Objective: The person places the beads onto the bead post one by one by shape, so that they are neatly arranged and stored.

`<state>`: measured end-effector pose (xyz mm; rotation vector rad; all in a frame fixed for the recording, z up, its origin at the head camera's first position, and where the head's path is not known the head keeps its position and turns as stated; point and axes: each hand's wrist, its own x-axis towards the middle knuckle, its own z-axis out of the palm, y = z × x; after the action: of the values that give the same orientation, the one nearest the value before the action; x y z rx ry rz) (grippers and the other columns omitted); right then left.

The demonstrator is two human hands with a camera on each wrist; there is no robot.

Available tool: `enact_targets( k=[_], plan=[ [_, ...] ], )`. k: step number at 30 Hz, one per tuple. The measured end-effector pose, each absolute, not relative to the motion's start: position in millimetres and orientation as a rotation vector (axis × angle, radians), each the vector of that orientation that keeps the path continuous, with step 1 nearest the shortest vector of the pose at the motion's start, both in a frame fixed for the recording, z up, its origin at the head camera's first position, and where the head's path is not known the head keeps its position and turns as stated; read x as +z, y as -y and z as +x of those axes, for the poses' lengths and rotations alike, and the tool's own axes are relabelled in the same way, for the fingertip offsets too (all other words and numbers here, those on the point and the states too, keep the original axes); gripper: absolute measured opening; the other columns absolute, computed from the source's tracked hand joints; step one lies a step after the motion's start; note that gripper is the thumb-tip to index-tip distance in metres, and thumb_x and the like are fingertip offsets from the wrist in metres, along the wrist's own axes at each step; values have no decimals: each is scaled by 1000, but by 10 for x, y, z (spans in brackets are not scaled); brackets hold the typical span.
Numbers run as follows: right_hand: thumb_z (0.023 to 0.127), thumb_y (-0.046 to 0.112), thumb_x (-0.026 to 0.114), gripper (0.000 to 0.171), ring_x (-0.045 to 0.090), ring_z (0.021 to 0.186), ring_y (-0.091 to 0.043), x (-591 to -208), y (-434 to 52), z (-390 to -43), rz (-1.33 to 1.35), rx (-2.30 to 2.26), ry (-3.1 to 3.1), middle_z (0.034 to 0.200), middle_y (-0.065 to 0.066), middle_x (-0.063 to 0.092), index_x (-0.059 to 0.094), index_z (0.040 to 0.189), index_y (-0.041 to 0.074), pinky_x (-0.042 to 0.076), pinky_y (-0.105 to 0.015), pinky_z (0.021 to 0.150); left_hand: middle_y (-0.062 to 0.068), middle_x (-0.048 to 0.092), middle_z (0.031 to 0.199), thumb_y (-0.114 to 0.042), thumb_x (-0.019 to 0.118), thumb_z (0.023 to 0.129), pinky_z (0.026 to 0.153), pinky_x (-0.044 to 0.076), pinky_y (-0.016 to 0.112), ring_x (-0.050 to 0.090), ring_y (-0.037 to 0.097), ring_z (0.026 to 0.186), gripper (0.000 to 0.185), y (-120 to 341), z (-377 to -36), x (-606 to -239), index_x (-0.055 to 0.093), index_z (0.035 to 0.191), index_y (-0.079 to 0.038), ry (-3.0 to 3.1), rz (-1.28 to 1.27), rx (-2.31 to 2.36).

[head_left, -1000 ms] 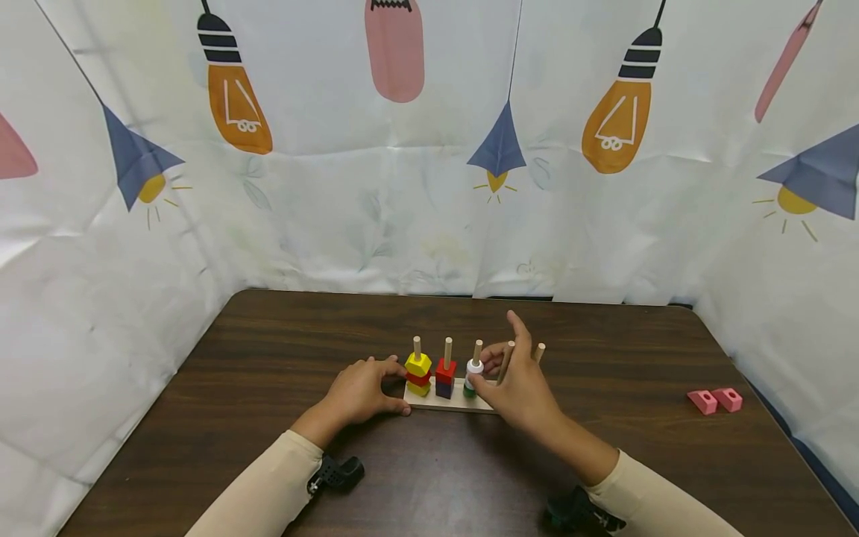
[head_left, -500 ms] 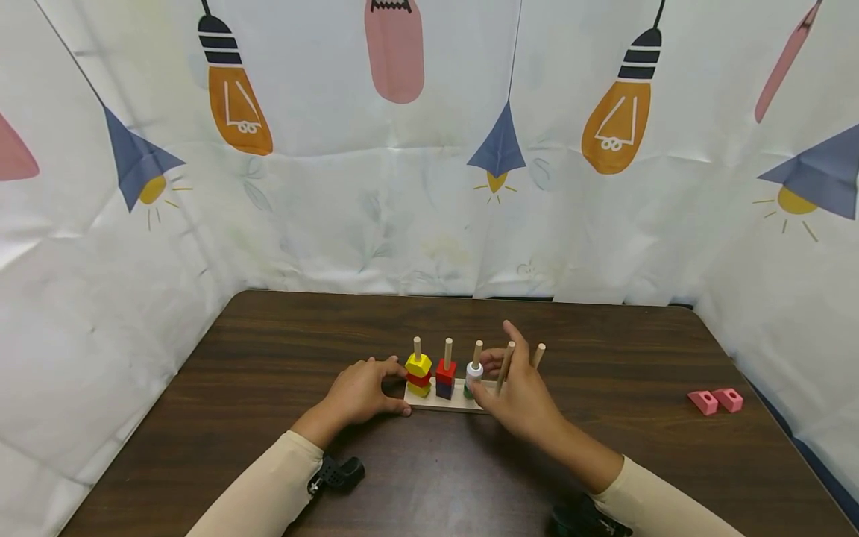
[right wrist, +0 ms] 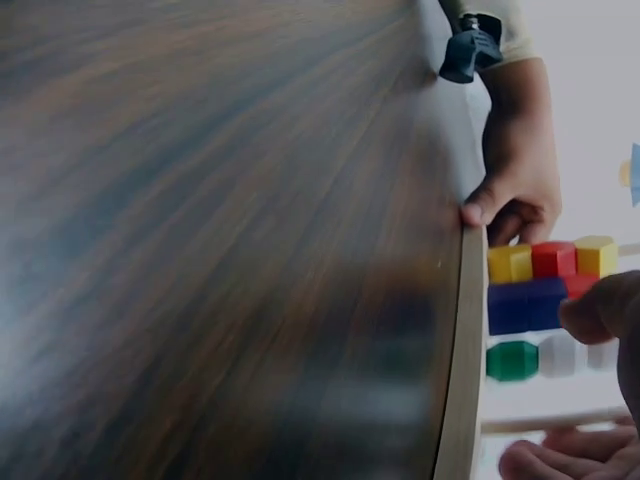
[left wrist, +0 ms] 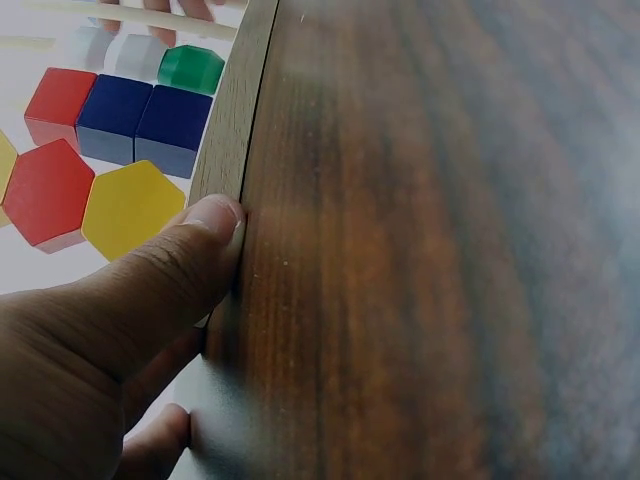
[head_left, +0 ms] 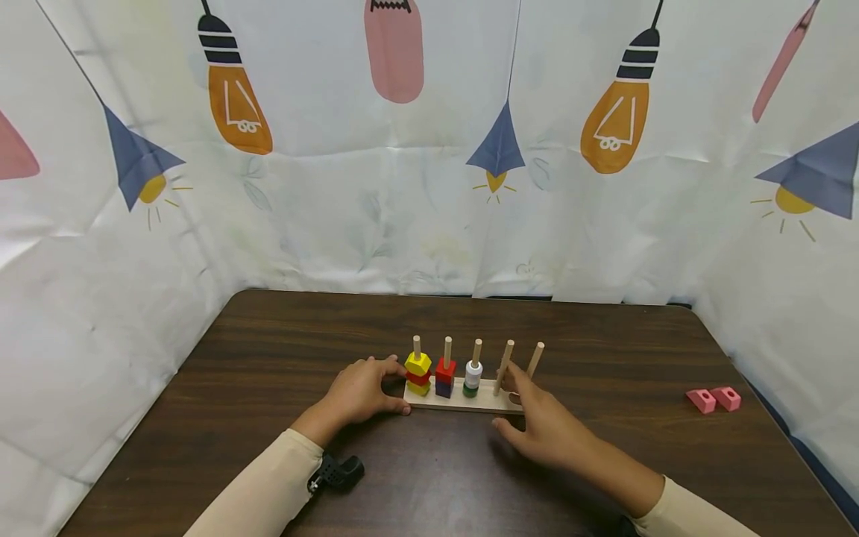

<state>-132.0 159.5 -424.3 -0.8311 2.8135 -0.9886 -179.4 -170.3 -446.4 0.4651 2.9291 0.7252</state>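
On the table stands a wooden peg board (head_left: 463, 405) with several upright pegs. My left hand (head_left: 362, 389) grips its left end, the thumb (left wrist: 205, 235) on the front edge. The first peg bears yellow and red hexagon blocks (head_left: 418, 364). Red over dark blue square blocks (left wrist: 115, 108) fill the second. White beads (head_left: 473, 374) above a green bead (right wrist: 512, 361) sit on the third. The two right pegs (head_left: 505, 367) are bare. By the board's right end is my right hand (head_left: 553, 421), fingers spread, thumb apart from the board, holding no block.
Two pink blocks (head_left: 701, 401) with holes lie on the right side of the brown table (head_left: 302, 321). A white printed curtain (head_left: 429, 224) hangs behind the table. Dark camera mounts sit on the wrists, the left one (head_left: 341, 474) plainly visible.
My right hand has left the white beads on the third peg and moved right and closer to me, lowering its raised finger. My left hand and the board have stayed put.
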Motion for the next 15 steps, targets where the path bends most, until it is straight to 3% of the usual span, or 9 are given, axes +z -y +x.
enact_targets(
  k=[9, 15],
  plan=[
    [96, 25, 74, 51, 62, 122, -28, -4254, -1981, -1263, -968, -767, -2824, 137, -9, 62, 57, 140, 6, 52, -50, 98, 10, 57, 147, -46, 92, 72, 107, 38, 66, 46, 50, 136, 57, 1703, -1790, -4445, 76, 121, -23, -2916, 439, 715],
    [96, 28, 75, 45, 64, 117, -27, -4278, -2294, -1266, -906, -750, -2871, 132, -5, 64, 61, 136, 10, 55, -48, 93, 10, 57, 146, -47, 92, 72, 107, 38, 65, 47, 50, 135, 56, 1698, -1794, -4447, 76, 121, -24, -2916, 440, 709]
  ],
)
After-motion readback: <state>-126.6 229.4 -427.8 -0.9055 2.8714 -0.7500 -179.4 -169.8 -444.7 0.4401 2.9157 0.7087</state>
